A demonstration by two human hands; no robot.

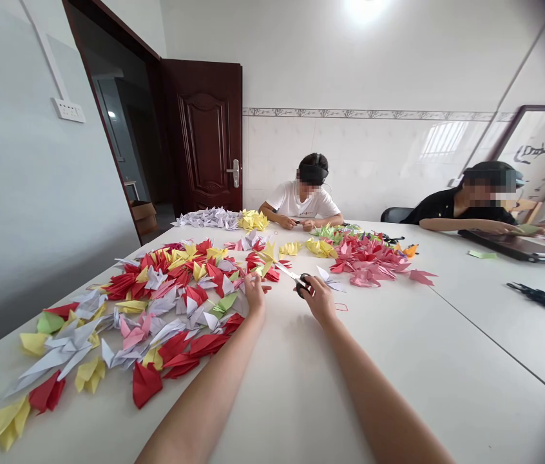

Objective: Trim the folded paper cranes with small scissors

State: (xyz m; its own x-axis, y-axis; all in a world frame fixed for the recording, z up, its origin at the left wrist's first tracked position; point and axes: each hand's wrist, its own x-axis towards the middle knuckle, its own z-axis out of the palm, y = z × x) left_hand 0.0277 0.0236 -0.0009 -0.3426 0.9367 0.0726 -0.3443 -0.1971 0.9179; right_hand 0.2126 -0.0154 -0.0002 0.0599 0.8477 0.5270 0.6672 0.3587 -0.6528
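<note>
Two hands at work over the table (301,393): right hand (319,300) closed on black-handled scissors (303,285), blades angled up-left toward the folded origami paper birds (171,303). Left hand (254,294) curled at the pile's edge, fingers bunched. Good control here means seating the fingers fully in the scissor loops and keeping blade tips clear of neighbouring paper. Left fingertips are hidden behind the knuckles, so cannot tell whether they pinch anything. Blade edges are hard to make out; small red loop (341,307) near right hand too small to identify.
</note>
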